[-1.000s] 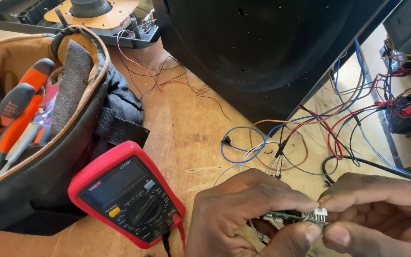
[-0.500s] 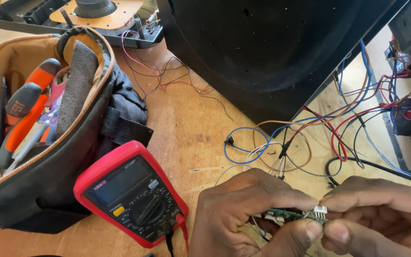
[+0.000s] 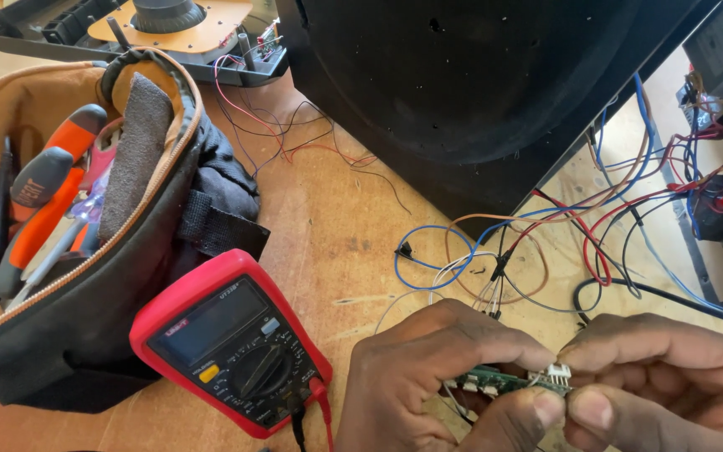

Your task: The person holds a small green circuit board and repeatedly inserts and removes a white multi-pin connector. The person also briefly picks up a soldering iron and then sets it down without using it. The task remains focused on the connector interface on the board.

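Head view: left hand (image 3: pixel 428 377) and right hand (image 3: pixel 671 377) pinch green circuit board (image 3: pixel 495 381) beside red multimeter (image 3: pixel 232 343).

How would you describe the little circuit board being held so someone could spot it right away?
Start at the red multimeter on the wooden bench, then look right to where the left hand and right hand meet. Pinched between their fingertips is a small green circuit board, narrow, with a white connector at its right end.
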